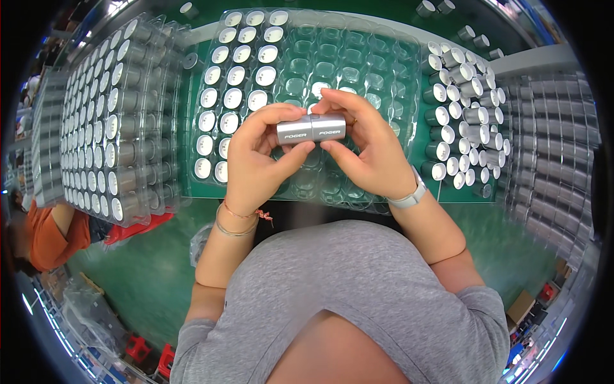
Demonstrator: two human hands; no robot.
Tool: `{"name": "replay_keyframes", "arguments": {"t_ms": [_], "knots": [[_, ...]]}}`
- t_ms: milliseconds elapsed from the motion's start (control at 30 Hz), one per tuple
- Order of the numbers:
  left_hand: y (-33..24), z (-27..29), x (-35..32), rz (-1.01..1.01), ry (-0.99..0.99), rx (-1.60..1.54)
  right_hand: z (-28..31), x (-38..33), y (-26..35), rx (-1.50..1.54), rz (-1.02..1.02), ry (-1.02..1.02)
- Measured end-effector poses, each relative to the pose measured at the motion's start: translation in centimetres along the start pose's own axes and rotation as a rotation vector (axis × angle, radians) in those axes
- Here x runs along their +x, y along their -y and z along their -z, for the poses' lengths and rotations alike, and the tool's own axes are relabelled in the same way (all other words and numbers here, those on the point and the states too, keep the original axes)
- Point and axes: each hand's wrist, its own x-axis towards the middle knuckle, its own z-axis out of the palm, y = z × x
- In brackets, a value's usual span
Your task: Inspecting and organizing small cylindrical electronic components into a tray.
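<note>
Two short silver-grey cylinders meet end to end in front of me, lying level over a transparent plastic tray. My left hand grips the left cylinder between thumb and fingers. The right cylinder is pinched the same way in my right hand. Their facing ends touch or nearly touch; I cannot tell whether they are joined. Grey cups with white tops stand in three columns on the tray's left side. Bare pockets show farther right, and something white sits just beyond my right fingertips.
Loose grey cylinders with white ends crowd the table's right side. Stacked filled trays rise at the left, and a stack of transparent trays stands far right. A person in an orange sleeve is at the left. Red stools stand lower left.
</note>
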Motion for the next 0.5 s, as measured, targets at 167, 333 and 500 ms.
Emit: {"name": "replay_keyframes", "arguments": {"t_ms": [167,333,500], "knots": [[0.35,0.17,0.04,-0.248,0.001,0.183,0.05,-0.17,-0.26,-0.044,0.120,0.017],[0.11,0.08,0.02,-0.246,-0.003,0.204,-0.06,-0.10,-0.51,-0.077,0.195,0.010],[-0.05,-0.23,-0.22,-0.175,-0.033,0.135,-0.14,-0.16,-0.17,-0.061,0.111,0.013]]}}
